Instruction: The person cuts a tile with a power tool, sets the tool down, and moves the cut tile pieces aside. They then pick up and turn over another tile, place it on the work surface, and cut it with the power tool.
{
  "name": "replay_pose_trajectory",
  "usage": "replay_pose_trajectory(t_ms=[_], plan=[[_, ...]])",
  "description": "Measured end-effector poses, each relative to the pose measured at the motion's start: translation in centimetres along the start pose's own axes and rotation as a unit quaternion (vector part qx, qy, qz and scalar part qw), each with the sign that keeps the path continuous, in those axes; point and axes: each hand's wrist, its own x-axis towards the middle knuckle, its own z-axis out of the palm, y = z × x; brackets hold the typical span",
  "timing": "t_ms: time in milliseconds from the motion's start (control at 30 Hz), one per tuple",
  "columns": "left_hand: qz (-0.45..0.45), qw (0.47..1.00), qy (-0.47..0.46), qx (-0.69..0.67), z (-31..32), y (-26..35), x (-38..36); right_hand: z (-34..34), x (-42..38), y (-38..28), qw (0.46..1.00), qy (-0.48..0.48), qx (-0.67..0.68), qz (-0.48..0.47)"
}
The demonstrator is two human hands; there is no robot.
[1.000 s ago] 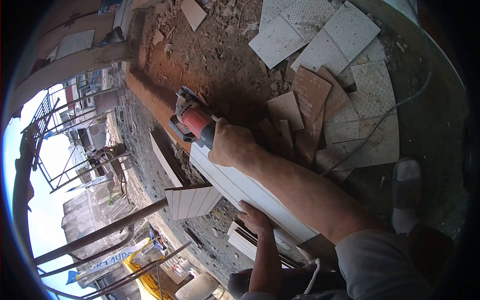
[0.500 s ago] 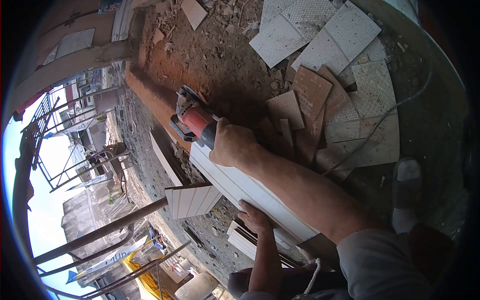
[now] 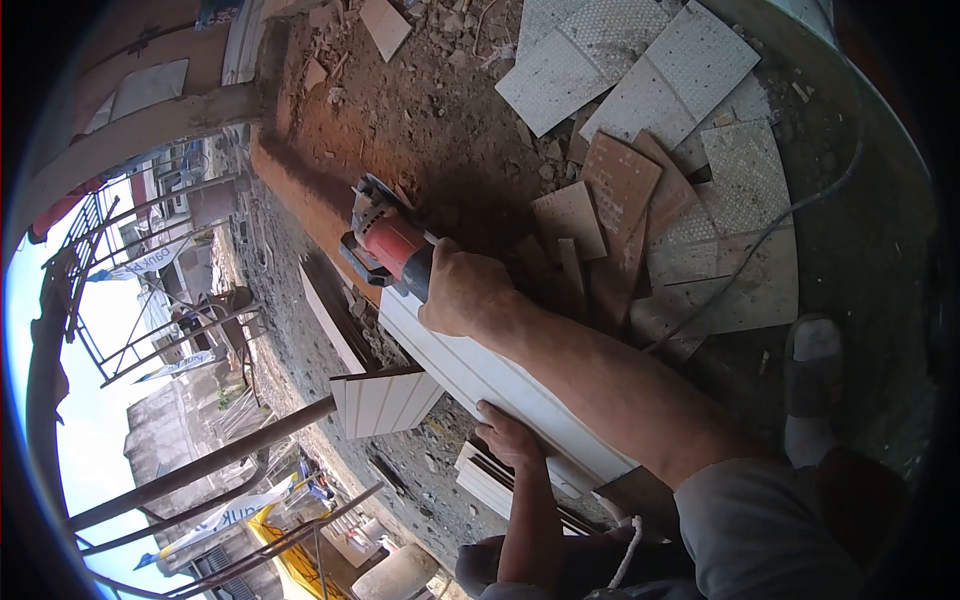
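My right hand [image 3: 465,290] is wrapped round the black rear body of a red angle grinder [image 3: 390,240]. The grinder's disc end points up and left, past the far end of a long white tile [image 3: 510,390] with lengthwise stripes. Where the disc meets the tile cannot be made out. Below my right forearm, my left hand [image 3: 508,437] grips the tile's left edge, fingers on its top face. Beside it lie a cut striped tile piece [image 3: 385,403] and a small stack of striped tiles [image 3: 485,485].
Patterned white tiles [image 3: 690,75] and reddish-brown tile pieces [image 3: 620,175] lie on the rubble to the right. A grey cable [image 3: 770,232] runs across them. My foot [image 3: 815,365] is at the right. A metal pole [image 3: 200,465] crosses at left.
The view has shifted very slightly. Both hands, the grinder and the tile keep their places.
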Motion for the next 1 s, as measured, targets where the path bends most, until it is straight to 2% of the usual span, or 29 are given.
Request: replay_pose_trajectory(t_ms=[300, 367, 467, 1000], plan=[[0.009, 1.000, -0.005, -0.009, -0.1, 0.0, 0.0, 0.0, -0.1, 0.1, 1.000, 0.004, 0.005, -0.003], [0.003, 0.999, -0.045, -0.030, -0.5, 0.3, -0.1, 0.0, -0.1, 0.1, 1.000, 0.001, 0.002, -0.002], [-0.002, 0.998, -0.054, -0.037, -0.6, 0.4, -0.1, 0.0, -0.2, 0.2, 1.000, 0.002, 0.007, -0.006], [0.001, 0.998, -0.050, -0.029, -0.8, 0.8, -0.6, 0.0, -0.5, 0.4, 1.000, 0.005, 0.007, -0.010]])
